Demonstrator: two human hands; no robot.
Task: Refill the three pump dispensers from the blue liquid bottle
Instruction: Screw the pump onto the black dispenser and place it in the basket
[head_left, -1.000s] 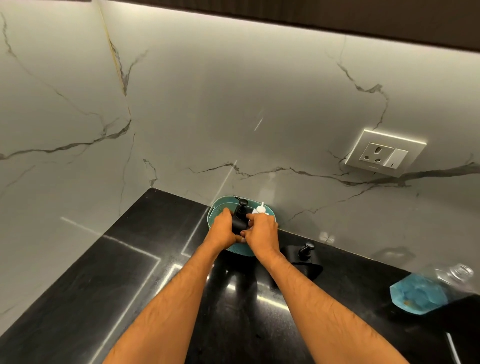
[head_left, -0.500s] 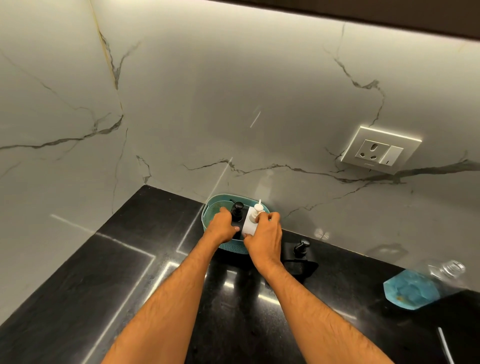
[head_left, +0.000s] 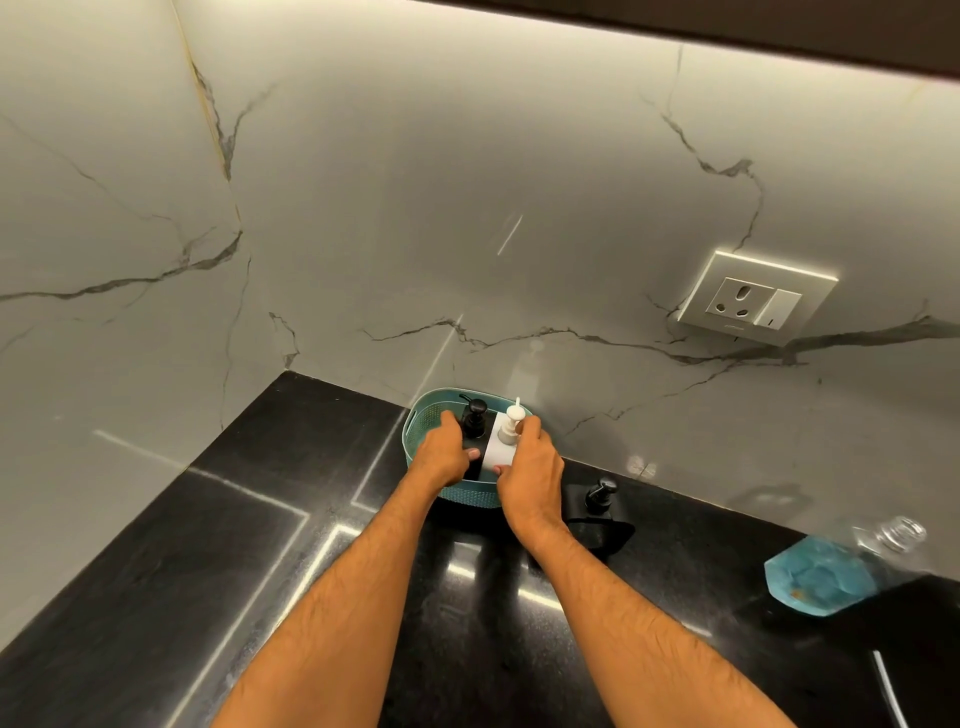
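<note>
In the basket (head_left: 426, 421), hands hide both dispensers' bases.

Three pump dispensers — two black (head_left: 474, 418) (head_left: 599, 496), one white (head_left: 506, 441) — one teal basket (head_left: 423, 418), one blue liquid bottle (head_left: 826, 574), one wall socket (head_left: 756, 299).

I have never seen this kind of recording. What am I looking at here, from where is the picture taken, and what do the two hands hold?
No machine here: a person wears a camera on the head, looking forward and down at their own arms. On the black counter, against the marble wall, stands a teal basket. In it the left hand grips a black pump dispenser and the right hand grips a white pump dispenser. A third, black dispenser stands on the counter just right of the basket. Further right sits a clear bottle of blue liquid. A wall socket is above.
</note>
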